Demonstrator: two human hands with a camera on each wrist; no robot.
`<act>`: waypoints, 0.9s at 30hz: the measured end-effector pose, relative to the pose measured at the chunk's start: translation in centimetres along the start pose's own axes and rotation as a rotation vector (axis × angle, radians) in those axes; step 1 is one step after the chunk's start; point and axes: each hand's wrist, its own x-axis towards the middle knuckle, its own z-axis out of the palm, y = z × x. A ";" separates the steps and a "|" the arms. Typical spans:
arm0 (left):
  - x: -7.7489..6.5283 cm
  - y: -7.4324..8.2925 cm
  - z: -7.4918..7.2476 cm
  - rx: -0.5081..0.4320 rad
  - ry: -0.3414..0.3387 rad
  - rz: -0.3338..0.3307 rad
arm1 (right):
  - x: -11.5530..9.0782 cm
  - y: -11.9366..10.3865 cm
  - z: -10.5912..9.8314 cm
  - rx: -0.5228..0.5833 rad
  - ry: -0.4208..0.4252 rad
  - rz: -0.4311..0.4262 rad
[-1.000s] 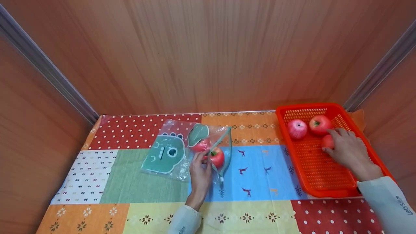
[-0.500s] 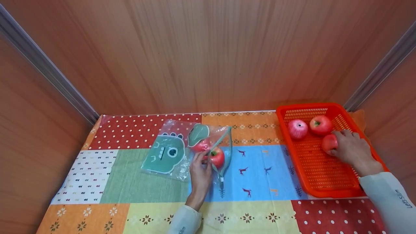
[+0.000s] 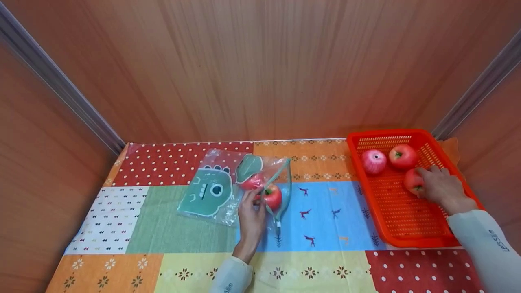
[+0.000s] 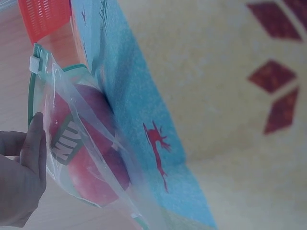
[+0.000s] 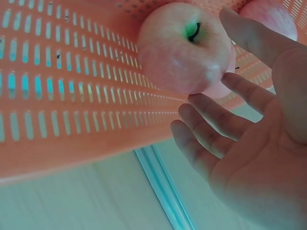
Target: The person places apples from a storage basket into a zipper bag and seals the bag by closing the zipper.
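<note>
A clear zip bag with a green dinosaur print lies on the cloth, apples inside near its mouth. My left hand pinches the bag's green-edged mouth; in the left wrist view, the fingers of the left hand are at that rim, beside a white slider. To the right, my right hand reaches into a red basket. Its fingertips touch a red apple. In the right wrist view, the thumb and fingers of the right hand are spread at one side of the apple.
Two more apples sit in the back of the basket, a pinkish one and a red one. A patchwork cloth covers the table. Wood-grain panels stand behind and at both sides.
My right hand has come down at the apple's right side, and the apple has turned so its stem end now faces the front. My left hand and the bag have stayed put.
</note>
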 end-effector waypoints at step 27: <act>0.0 0.3 0.4 0.028 -0.029 -0.007 | 0.7 1.3 0.6 0.013 -0.026 0.041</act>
